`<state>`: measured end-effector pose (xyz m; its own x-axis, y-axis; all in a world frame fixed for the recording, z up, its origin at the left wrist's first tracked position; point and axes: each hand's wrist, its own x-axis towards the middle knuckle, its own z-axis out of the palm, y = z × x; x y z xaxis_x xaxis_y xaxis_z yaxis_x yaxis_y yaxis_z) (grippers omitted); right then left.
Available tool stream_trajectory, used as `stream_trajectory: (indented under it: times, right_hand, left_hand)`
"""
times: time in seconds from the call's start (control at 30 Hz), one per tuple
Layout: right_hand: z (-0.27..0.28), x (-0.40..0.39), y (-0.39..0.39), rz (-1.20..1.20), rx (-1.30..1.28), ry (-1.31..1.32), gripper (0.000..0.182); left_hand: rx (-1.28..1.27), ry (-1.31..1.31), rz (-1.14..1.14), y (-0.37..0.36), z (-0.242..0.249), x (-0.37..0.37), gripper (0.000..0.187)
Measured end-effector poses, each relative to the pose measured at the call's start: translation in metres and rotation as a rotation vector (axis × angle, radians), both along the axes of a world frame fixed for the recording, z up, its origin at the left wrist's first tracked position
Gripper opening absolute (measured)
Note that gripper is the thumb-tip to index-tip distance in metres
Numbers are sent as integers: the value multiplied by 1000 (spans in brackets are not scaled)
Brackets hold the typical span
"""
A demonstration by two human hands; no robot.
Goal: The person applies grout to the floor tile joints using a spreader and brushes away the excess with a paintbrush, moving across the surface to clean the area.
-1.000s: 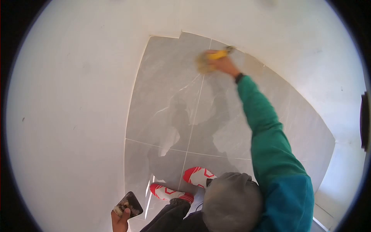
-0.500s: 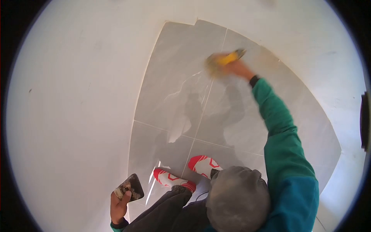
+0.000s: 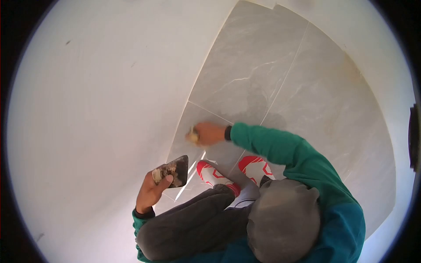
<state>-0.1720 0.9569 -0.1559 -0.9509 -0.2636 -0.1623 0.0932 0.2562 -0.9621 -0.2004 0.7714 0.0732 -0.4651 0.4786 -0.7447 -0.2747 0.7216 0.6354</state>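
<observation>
My left hand (image 3: 152, 191) grips a dark, flat rectangular plate (image 3: 179, 171) with crusty tan patches, thumb across its near edge. It is held close to my left knee. My right hand (image 3: 212, 133) is stretched across in front of me, low over the grey tile floor (image 3: 245, 35) near the edge of the white wall. Its fingers are closed around a small yellow-and-tan tool (image 3: 193, 135), mostly covered by the hand and slightly blurred.
A white wall (image 3: 109, 87) rises on the left, and another curves along the right (image 3: 372, 57). My feet in red-and-white socks (image 3: 213, 174) are on the tiles below my right forearm. A grey cap (image 3: 283, 219) fills the lower middle. A dark object (image 3: 413, 138) stands at the far right edge.
My right hand has swept from the far right part of the floor back and left, carrying the yellow-and-tan tool. The left hand with the plate has risen slightly. The view has shifted.
</observation>
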Motion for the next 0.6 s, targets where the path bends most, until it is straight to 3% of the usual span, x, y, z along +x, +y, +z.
stream_trajectory:
  times: [0.03,0.1,0.13,0.17,0.2,0.23,0.3,0.33,0.4,0.43,0.47,0.5,0.53,0.57,0.6]
  right_hand:
    - [-5,-18,16,-29,71,-145,24]
    - [-74,-59,101,-475,10,376,21]
    - [-96,-65,167,-649,117,421,21]
    - [-65,-54,228,-768,359,404,24]
    - [-67,-40,279,-862,91,234,22]
    - [-59,-23,316,-1028,482,15,34]
    - [-39,-8,347,-1005,1145,174,31]
    - [-31,-11,331,-988,1158,165,31]
    - [-21,-24,271,-822,1058,-107,31]
    - [-57,-20,221,-698,904,243,33]
    - [-46,-15,149,-658,726,570,20]
    - [-39,-5,80,-607,282,329,21]
    - [-6,8,39,-342,43,68,22]
    - [39,19,26,-96,5,-12,23]
    - [33,15,22,-95,4,12,23]
  left_hand:
    - [-4,13,-8,-3,0,1,27]
    - [-24,16,-27,-4,0,0,27]
    - [-45,16,9,-4,1,2,27]
    - [-61,23,49,-4,1,3,27]
    - [-60,24,51,-10,-3,4,28]
    - [-80,22,48,-4,-1,5,28]
    - [-100,3,49,5,2,3,29]
    - [-95,-17,55,7,3,2,29]
    - [-23,-33,49,13,4,-1,27]
    - [-17,-22,41,16,6,-1,27]
    - [18,40,-25,21,11,0,26]
    - [51,112,-90,29,20,3,24]
    - [60,212,-140,43,32,9,22]
    - [51,240,-148,52,38,12,22]
    - [90,299,-183,50,39,14,22]
